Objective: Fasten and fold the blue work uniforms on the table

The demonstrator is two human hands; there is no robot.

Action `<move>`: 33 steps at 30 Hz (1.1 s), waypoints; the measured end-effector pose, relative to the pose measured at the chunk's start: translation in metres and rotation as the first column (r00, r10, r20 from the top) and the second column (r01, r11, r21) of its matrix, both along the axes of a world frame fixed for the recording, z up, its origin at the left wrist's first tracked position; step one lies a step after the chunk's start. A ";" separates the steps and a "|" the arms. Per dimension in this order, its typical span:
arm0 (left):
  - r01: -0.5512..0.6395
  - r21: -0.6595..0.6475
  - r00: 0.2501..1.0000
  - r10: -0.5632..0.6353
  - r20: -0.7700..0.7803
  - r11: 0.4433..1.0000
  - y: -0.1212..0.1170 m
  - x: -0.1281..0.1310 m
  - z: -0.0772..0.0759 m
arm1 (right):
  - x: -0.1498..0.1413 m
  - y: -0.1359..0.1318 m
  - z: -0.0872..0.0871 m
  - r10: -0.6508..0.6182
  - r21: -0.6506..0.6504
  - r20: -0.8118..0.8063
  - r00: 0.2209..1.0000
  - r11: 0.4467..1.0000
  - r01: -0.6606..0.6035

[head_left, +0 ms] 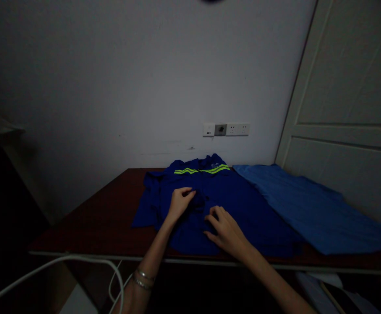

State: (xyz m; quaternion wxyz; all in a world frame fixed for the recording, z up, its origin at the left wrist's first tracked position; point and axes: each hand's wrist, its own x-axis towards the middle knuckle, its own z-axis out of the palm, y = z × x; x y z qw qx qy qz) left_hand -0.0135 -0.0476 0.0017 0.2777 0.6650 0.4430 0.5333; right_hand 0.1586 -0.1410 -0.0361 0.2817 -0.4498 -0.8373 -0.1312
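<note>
A dark blue jacket with yellow-green stripes across its chest and small pale lettering lies spread on the dark red table, collar toward the wall. My left hand pinches a raised fold of the jacket's front between thumb and fingers. Just to the right and nearer to me, my right hand hovers at the cloth with its fingers curved and thumb apart; nothing shows between them. Whether its fingertips touch the fabric is hard to make out in the dim light.
A lighter blue cloth lies flat along the table's right side, beside a pale door. Wall sockets sit behind the table. A white cable loops past the front edge at left. Papers are below at right.
</note>
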 end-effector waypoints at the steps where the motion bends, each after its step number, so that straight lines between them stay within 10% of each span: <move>1: -0.004 -0.009 1.000 0.004 0.007 1.000 0.001 0.000 0.000 | -0.001 0.001 0.000 -0.017 0.006 0.032 0.999 1.000 0.017; 23: 0.051 0.015 0.998 -0.050 -0.043 0.999 0.005 0.001 0.002 | 0.005 0.020 0.000 0.005 0.017 0.223 0.975 1.000 -0.009; 29: 0.124 0.023 0.988 -0.121 -0.098 0.992 0.003 0.000 0.000 | 0.016 0.023 0.003 0.082 -0.089 -0.160 0.984 0.991 -0.097; 33: 0.177 0.076 0.974 -0.164 -0.157 0.981 0.003 -0.001 0.002 | 0.023 0.032 0.007 0.059 -0.153 -0.540 0.840 0.974 -0.167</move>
